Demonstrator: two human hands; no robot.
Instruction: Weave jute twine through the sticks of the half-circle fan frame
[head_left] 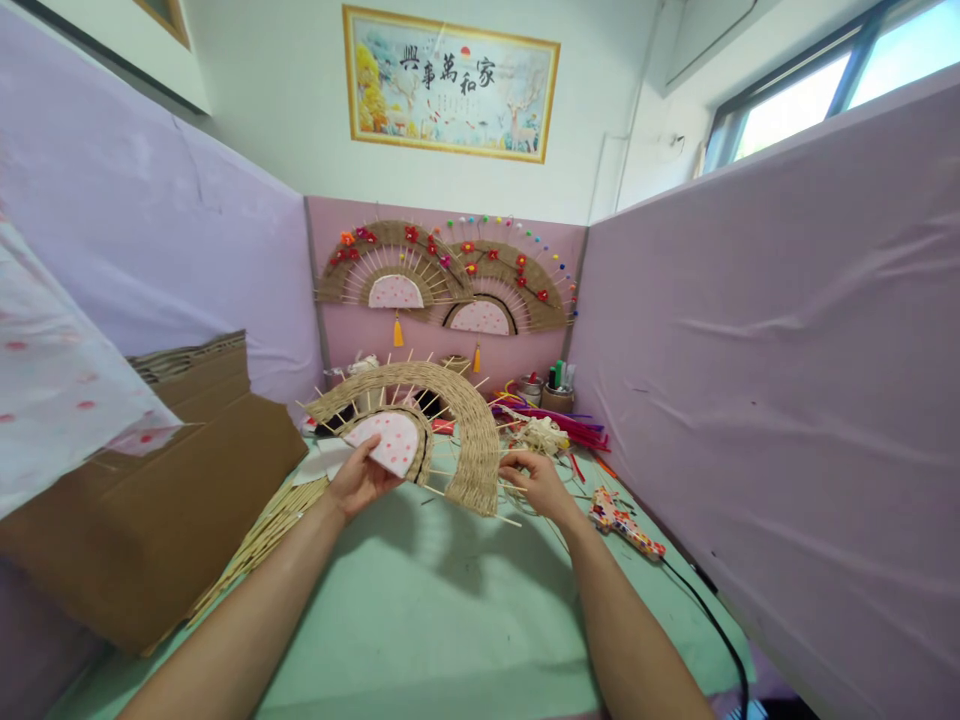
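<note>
A half-round woven fan [476, 440] is held up over the table, tilted. Thin sticks radiate through its tan cord band, and a white, pink-dotted half-circle [394, 440] sits at its centre. My left hand [364, 485] grips that centre piece, thumb on the front, the other fingers mostly hidden behind. At the fan's right edge, my right hand [536, 485] is closed in a pinch beside the stick ends. A thin tan cord appears to run from its fingers and trail below; the fingertips are small and partly hidden.
Flat cardboard [187, 500] and a bundle of thin sticks [262, 530] lie left. A floral-patterned glue gun [626, 525] with a black cable rests right. Behind are pale cord [541, 436], coloured pipe cleaners [577, 430] and a pen holder [557, 398]. Two decorated fans [510, 265] hang on the back panel.
</note>
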